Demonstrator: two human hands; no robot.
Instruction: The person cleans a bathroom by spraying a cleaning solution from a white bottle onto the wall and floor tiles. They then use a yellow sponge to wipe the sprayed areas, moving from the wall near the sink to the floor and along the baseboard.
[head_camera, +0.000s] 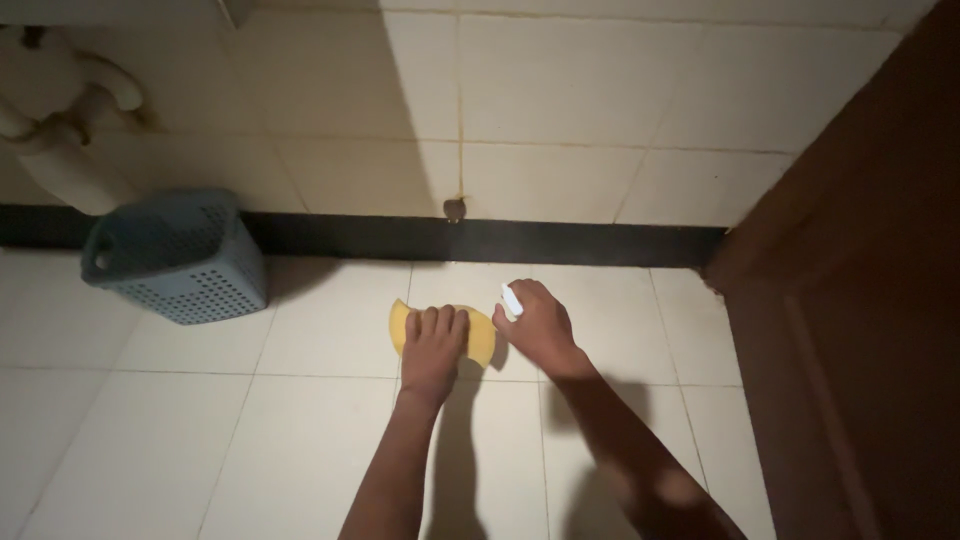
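— The fingers (432, 322) of the left hand (434, 345) lie flat and spread on top of a yellow sponge (481, 335), pressing rather than gripping it. See that?

— Yes. The sponge sits on the tiled floor (300, 440), near its far edge, close to the black skirting (560, 242). The palm on top keeps it down against the tile.

— And the right hand (537, 325)?

— Curled shut round a small white object (511, 299), its tip poking out towards the wall. I can't tell what it is. The hand hovers just beside the sponge's right end.

— Anything else about?

— A grey perforated basket (180, 255) by the far left edge under a white pipe (60, 130), well apart from the hands, and a brown door (860, 300) on the right.
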